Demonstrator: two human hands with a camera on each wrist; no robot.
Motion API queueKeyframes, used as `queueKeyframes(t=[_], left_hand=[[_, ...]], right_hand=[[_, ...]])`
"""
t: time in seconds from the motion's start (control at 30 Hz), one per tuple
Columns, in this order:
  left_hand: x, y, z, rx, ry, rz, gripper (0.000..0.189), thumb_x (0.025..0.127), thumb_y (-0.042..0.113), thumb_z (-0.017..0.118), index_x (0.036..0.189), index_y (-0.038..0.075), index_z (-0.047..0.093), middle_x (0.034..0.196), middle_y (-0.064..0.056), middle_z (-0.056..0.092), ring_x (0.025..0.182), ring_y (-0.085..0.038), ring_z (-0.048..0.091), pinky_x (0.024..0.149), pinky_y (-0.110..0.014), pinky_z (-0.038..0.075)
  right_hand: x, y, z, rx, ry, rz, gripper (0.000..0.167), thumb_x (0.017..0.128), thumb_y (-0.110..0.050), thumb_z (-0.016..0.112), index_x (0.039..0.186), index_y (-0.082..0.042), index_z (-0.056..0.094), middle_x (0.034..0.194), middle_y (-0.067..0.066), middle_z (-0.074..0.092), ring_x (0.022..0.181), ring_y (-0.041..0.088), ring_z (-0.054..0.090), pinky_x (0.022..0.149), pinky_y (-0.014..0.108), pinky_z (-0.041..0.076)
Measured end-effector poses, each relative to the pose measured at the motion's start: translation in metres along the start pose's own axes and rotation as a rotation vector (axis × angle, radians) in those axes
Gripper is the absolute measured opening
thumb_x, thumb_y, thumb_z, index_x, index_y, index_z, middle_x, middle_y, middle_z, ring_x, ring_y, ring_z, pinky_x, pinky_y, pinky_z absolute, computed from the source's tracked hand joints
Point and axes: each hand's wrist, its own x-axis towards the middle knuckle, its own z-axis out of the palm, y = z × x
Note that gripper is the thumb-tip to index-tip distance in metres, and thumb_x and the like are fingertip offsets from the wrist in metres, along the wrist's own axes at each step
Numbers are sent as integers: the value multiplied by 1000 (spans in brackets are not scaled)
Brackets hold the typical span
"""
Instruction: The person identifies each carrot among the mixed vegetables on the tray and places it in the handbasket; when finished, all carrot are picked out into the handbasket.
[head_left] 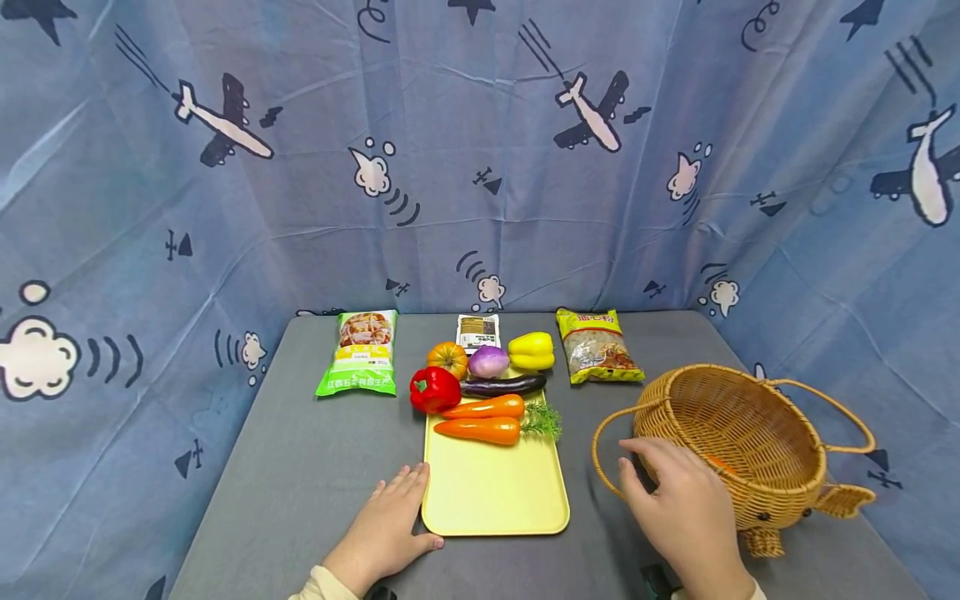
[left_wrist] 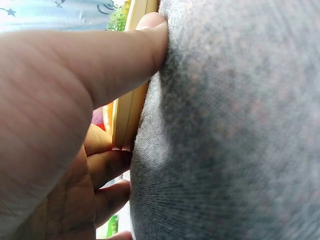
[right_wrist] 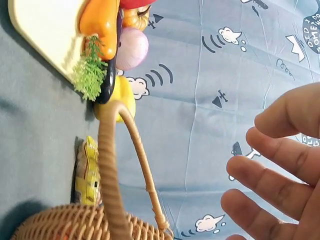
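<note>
My left hand (head_left: 390,521) lies along the left edge of a yellow tray (head_left: 495,496), fingers extended; its thumb (left_wrist: 150,37) touches the tray's rim near the front corner. Two carrots (head_left: 480,431) with green tops lie across the tray, behind them an eggplant (head_left: 504,386) and a red bell pepper (head_left: 435,390). Farther back are an orange pumpkin-like vegetable (head_left: 448,358), a purple onion (head_left: 488,362) and a yellow bell pepper (head_left: 532,351). My right hand (head_left: 686,508) hovers by a wicker basket (head_left: 780,504), fingers loosely bent and holding nothing. In the right wrist view, a gap separates it from the basket handle (right_wrist: 110,160).
An orange item (head_left: 720,462), mostly hidden, is inside the basket. A green-and-white food bag (head_left: 360,354) lies back left, a yellow bag (head_left: 600,346) back right. Behind the tray is a small white packet (head_left: 478,330). A blue patterned curtain (head_left: 450,233) encloses the grey table (head_left: 300,467).
</note>
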Motion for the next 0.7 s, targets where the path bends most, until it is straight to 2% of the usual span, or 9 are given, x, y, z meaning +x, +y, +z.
queueKeyframes(t=[0.17, 0.37, 0.5, 0.7], left_hand=[[0, 0, -1, 2, 4, 3, 106, 87, 50, 88, 164, -2, 37, 168, -18, 38, 155, -41, 34, 121, -68, 28], [-1, 1, -1, 0, 15, 13, 106, 87, 49, 88, 164, -3, 37, 167, -19, 39, 155, -42, 34, 121, -68, 28], [-2, 2, -1, 1, 14, 12, 106, 87, 49, 88, 164, -3, 37, 167, -19, 39, 155, -42, 34, 121, -68, 28], [-3, 3, -3, -7, 20, 23, 106, 87, 49, 88, 163, -4, 37, 167, -20, 39, 154, -43, 34, 121, -68, 29]], right_hand=[[1, -5, 8, 11, -17, -12, 22, 87, -17, 86, 109, -17, 83, 112, 6, 78, 95, 32, 74, 76, 58, 59], [3, -11, 21, 18, -6, -59, 25, 85, -17, 87, 109, -14, 83, 110, 6, 78, 91, 31, 74, 70, 55, 60], [4, -15, 30, 11, -21, -80, 29, 84, -19, 88, 112, -15, 83, 108, 3, 79, 84, 24, 72, 64, 48, 58], [8, -23, 43, -3, -71, -96, 33, 84, -17, 90, 116, -15, 83, 98, 1, 77, 68, 14, 57, 55, 33, 44]])
